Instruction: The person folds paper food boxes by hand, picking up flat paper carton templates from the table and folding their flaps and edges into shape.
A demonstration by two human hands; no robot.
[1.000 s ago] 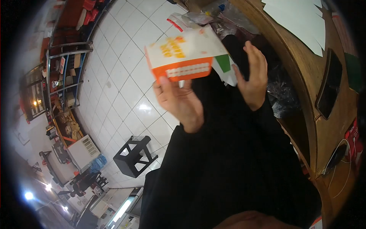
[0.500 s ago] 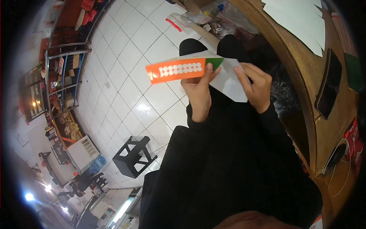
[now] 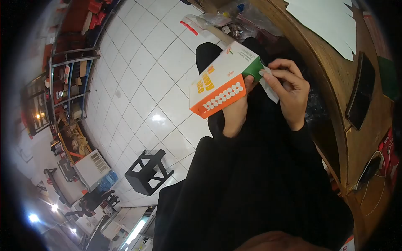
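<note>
A white cardboard box (image 3: 224, 71) with yellow lettering, an orange side with white dots and a green end is tilted above my lap. My left hand (image 3: 235, 113) holds it from below; the thumb shows at the corner between orange and green, and the other fingers are hidden behind the box. At the green end, my right hand (image 3: 289, 90) pinches a flap between thumb and fingers. Part of a white flap (image 3: 269, 88) hangs below that pinch.
A wooden desk (image 3: 324, 54) curves along the right, bearing white paper (image 3: 326, 25), a dark phone (image 3: 361, 92) and a cable. Plastic bags (image 3: 251, 29) lie beyond my knees. A black stool (image 3: 148, 171) is on the tiled floor. A person (image 3: 90, 202) is far off, lower left.
The box has turned so that its white lettered face shows again, and its far end has swung down. My right hand has moved onto the flap at the green end.
</note>
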